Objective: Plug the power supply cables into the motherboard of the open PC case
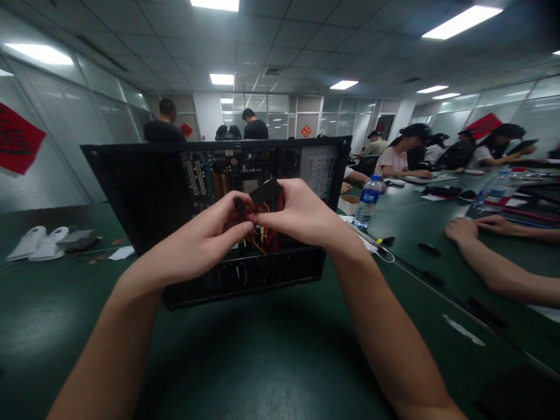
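An open black computer case [131, 192] stands in front of me on the green table, its insides facing me. My right hand [301, 213] is closed around a small dark flat block [265, 191], with the thumb beneath it; its exact kind is unclear. Pinched in my left hand [214, 233] is a black cable connector [240, 204], close beside the block. Red, yellow and black wires [265, 236] hang below my fingers inside the case. Behind my hands, a motherboard [214, 178] with slots shows, and a power supply [318, 172] with a label sits at the upper right.
A water bottle [367, 201] and a small open box [349, 204] stand right of the case. Farther right lie a co-worker's hands [464, 230]. White slipper-like items [39, 242] and a grey block [79, 240] are at left. Other people sit and stand beyond.
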`<move>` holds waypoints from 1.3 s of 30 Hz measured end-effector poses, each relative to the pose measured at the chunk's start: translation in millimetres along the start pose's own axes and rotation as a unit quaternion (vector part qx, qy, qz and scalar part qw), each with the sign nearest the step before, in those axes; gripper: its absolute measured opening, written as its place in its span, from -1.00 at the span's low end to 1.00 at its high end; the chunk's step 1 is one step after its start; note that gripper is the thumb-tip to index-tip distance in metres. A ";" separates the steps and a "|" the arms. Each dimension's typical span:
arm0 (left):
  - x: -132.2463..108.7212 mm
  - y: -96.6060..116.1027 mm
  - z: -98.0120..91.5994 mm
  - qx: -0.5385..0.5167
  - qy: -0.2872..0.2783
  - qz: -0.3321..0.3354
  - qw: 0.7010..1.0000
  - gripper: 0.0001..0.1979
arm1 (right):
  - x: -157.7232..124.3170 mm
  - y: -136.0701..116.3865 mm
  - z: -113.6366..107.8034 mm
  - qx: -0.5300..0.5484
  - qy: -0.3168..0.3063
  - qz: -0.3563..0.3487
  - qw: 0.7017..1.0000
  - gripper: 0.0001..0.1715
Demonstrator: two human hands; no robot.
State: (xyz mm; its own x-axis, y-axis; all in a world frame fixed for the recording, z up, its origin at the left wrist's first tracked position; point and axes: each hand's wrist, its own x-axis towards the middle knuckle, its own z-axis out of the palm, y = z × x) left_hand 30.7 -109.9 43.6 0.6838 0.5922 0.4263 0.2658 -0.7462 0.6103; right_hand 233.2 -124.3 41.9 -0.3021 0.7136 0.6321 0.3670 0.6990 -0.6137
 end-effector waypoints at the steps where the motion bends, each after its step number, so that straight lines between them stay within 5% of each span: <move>1: -1.2 -0.4 -1.0 0.008 -0.006 -0.004 1.000 -0.69 | 0.1 0.7 0.7 -0.004 -0.002 -0.002 1.000 -0.87; 7: -3.8 -3.3 -2.0 0.046 -0.013 -0.008 0.999 -0.72 | 1.4 0.6 8.8 -0.048 0.014 -0.009 0.999 -0.84; 19: 2.3 -2.7 1.1 0.078 0.062 -0.023 0.995 -0.80 | 3.7 1.1 27.6 -0.127 0.090 -0.011 0.988 -0.79; 27: 3.4 4.7 -6.2 0.012 0.089 -0.036 0.995 -0.81 | -1.3 -9.7 1.7 0.042 -0.025 0.005 0.999 -0.61; 34: -2.3 17.6 0.4 0.010 0.045 -0.040 0.998 -0.77 | -2.3 -11.4 -0.5 0.094 -0.014 0.038 0.995 -0.51; 39: -1.0 15.0 5.6 0.061 0.078 -0.037 0.994 -0.76 | -0.3 -7.1 3.2 0.075 -0.016 0.028 0.997 -0.43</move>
State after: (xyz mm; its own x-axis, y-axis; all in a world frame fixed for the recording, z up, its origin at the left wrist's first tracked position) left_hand 37.8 -123.4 48.6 0.5488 0.6793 0.4872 0.3977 -0.7248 0.5626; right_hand 227.9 -129.3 44.6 -0.3141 0.7509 0.5810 0.2493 0.6557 -0.7127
